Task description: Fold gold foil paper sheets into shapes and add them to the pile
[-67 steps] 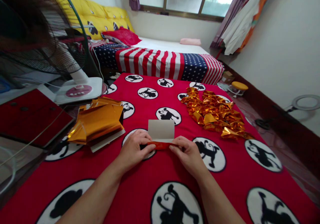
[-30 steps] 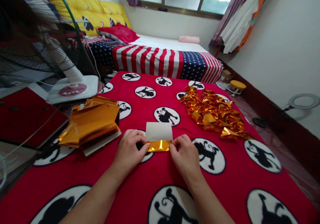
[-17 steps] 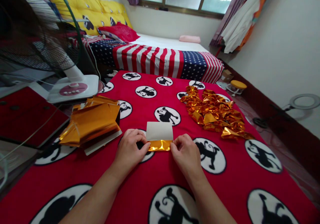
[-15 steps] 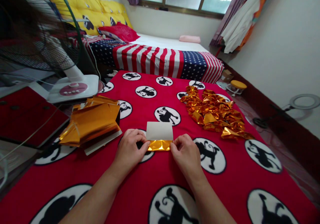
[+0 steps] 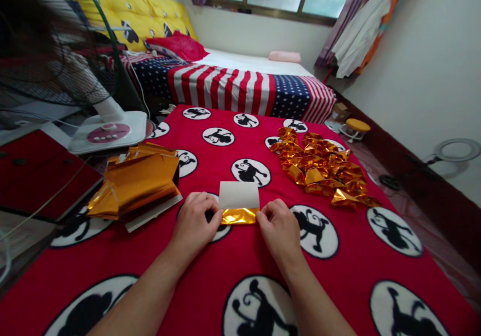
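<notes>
A small sheet of paper (image 5: 239,195), pale on its upper face, lies flat on the red cloth (image 5: 210,171). Its near edge is folded over and shows a shiny gold band (image 5: 239,216). My left hand (image 5: 196,222) pinches the left end of this band between thumb and fingers. At the band's right end, my right hand (image 5: 278,230) pinches in the same way. Left of my hands lies a stack of gold foil sheets (image 5: 141,181) with pale edges. A pile of folded gold foil pieces (image 5: 319,168) spreads over the cloth at the right.
A fan (image 5: 108,125) stands at the left beside a dark red cabinet (image 5: 41,171). Behind the cloth is a bed with a flag-patterned cover (image 5: 236,90). On the right floor are a yellow stool (image 5: 357,125) and a ring-shaped stand (image 5: 456,150).
The view has shifted very slightly. Both hands keep their pinch on the ends of the gold band, and the fold looks the same.
</notes>
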A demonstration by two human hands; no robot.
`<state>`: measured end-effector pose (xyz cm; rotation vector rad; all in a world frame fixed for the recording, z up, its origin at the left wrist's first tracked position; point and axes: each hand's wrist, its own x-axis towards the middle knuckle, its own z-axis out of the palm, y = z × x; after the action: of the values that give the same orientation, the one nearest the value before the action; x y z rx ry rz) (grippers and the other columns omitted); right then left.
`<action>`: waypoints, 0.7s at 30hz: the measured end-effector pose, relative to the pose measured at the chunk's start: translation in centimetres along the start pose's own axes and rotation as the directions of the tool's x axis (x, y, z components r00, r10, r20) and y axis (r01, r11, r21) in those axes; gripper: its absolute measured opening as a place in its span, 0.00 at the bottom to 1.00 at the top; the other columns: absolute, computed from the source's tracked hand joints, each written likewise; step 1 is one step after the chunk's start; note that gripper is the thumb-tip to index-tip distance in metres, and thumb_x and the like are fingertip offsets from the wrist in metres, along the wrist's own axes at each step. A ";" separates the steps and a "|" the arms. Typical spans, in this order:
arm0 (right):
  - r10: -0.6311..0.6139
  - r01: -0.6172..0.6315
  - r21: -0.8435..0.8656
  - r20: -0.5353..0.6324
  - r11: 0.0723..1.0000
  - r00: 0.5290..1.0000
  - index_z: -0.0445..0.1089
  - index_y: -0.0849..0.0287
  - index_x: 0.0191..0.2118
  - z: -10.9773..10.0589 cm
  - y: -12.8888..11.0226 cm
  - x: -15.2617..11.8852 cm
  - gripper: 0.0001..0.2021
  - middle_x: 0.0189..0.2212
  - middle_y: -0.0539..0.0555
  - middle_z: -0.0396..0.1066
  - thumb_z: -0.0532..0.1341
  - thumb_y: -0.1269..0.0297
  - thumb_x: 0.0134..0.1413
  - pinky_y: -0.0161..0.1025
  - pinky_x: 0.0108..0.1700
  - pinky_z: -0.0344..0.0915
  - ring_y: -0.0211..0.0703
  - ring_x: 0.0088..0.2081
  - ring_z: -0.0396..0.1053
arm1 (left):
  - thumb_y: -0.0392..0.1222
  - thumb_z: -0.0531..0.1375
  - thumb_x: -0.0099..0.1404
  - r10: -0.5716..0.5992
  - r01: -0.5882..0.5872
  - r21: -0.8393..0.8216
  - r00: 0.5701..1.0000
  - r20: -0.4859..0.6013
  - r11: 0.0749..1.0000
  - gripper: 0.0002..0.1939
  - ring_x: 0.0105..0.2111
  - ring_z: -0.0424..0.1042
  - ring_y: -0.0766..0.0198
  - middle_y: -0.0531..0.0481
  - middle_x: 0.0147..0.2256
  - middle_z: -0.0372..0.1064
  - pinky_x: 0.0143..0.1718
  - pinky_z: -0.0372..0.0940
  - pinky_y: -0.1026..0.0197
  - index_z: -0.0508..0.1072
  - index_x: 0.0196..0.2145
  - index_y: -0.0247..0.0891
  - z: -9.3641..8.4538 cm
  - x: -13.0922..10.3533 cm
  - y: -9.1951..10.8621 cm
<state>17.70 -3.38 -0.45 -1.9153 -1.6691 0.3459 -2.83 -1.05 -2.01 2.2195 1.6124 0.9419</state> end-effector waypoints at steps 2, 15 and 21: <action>0.014 -0.014 -0.015 0.001 1.000 1.000 0.64 0.57 0.21 0.0 -0.1 0.0 0.10 0.26 0.49 0.63 0.59 0.69 0.53 0.37 0.30 0.49 0.36 0.25 0.60 | 0.37 0.60 0.60 -0.004 0.004 0.003 1.000 0.000 1.000 0.09 0.39 0.67 0.58 0.50 0.32 0.72 0.44 0.61 0.54 0.69 0.22 0.40 0.0 0.0 0.0; 0.058 -0.055 -0.097 0.029 0.994 0.998 0.64 0.58 0.24 -0.1 -0.8 -0.1 0.10 0.28 0.49 0.63 0.58 0.69 0.56 0.38 0.30 0.45 0.35 0.26 0.59 | 0.36 0.60 0.60 -0.004 0.004 0.005 1.000 -0.009 1.000 0.09 0.38 0.66 0.58 0.49 0.32 0.72 0.44 0.60 0.54 0.68 0.22 0.39 0.1 0.0 0.2; 0.068 -0.064 -0.147 0.023 0.987 0.997 0.64 0.59 0.24 -0.2 -1.2 -0.1 0.10 0.28 0.48 0.62 0.59 0.69 0.56 0.38 0.30 0.43 0.34 0.26 0.56 | 0.36 0.61 0.60 -0.010 0.010 0.012 1.000 -0.029 1.000 0.09 0.39 0.66 0.57 0.49 0.32 0.71 0.43 0.61 0.54 0.68 0.22 0.39 0.3 0.0 0.2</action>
<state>16.84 -3.50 0.37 -2.0854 -1.6924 0.2842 -2.48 -1.06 -2.14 2.2137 1.6445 0.9682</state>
